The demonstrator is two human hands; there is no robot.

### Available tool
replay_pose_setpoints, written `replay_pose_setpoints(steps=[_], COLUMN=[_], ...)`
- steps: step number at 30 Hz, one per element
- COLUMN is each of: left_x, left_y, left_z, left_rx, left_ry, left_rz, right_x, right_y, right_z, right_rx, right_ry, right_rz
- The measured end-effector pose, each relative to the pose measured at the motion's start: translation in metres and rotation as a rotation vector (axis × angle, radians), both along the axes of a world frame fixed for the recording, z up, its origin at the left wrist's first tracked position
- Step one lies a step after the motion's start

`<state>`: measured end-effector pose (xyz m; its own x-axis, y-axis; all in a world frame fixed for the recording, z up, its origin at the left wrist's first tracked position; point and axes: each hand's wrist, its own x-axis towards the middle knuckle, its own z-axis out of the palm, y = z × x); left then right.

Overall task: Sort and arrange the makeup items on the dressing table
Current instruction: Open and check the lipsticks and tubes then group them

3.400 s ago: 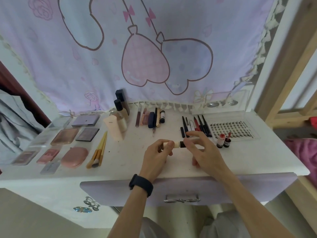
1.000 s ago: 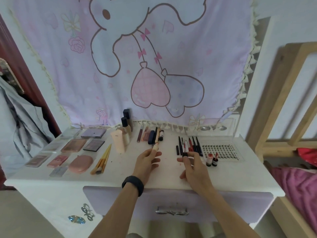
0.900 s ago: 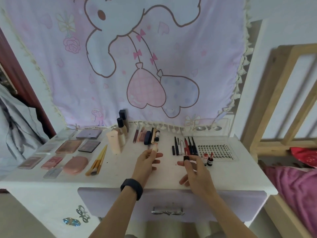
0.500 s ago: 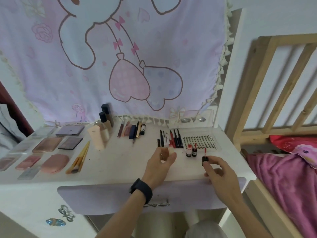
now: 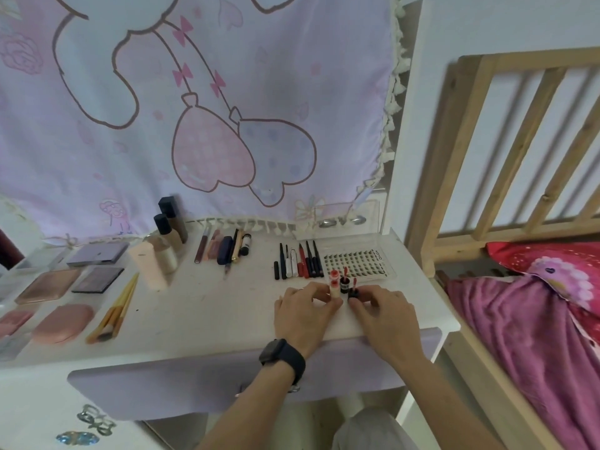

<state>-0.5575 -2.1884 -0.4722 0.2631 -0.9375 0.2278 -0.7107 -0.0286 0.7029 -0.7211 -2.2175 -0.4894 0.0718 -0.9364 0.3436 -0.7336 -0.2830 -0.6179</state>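
On the white dressing table (image 5: pixel 207 306), my left hand (image 5: pixel 303 311) pinches a cream lip-gloss tube (image 5: pixel 334 289) standing upright. Beside it, my right hand (image 5: pixel 384 308) pinches its black cap with the red wand (image 5: pixel 353 291) pointing up. Just behind stand a small red-capped tube (image 5: pixel 334 275) and a small black bottle (image 5: pixel 344 282). Black and red pencils (image 5: pixel 300 261) lie in a row behind my left hand, next to a clear tray of false lashes (image 5: pixel 357 263).
Palettes and compacts (image 5: pixel 65 280) lie at the left with brushes (image 5: pixel 115 311). Foundation bottles (image 5: pixel 164 245) and a second row of sticks (image 5: pixel 227 246) stand at the back. A lilac drawer front (image 5: pixel 162 384) faces me. A wooden bed rail (image 5: pixel 487 157) stands at the right.
The tube was whole in both hands at first, then came apart. Both hands moved right; they now stand the tube and the cap by the small bottles. My view swung right.
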Motion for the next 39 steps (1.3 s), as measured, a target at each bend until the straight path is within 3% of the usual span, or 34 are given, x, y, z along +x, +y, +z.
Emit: replay_pose_setpoints(steps=[7,39], left_x=[0.001,0.003], left_y=[-0.004,-0.004], left_z=[-0.012,-0.011], left_rx=[-0.03,0.003], left_ry=[-0.158,-0.179], left_rz=[0.05,0.017], right_x=[0.002,0.009], right_y=[-0.002,0.002], right_z=[-0.006,-0.005], right_rx=[-0.07,-0.022], right_ry=[0.011,0.076], right_rz=[-0.036,-0.116])
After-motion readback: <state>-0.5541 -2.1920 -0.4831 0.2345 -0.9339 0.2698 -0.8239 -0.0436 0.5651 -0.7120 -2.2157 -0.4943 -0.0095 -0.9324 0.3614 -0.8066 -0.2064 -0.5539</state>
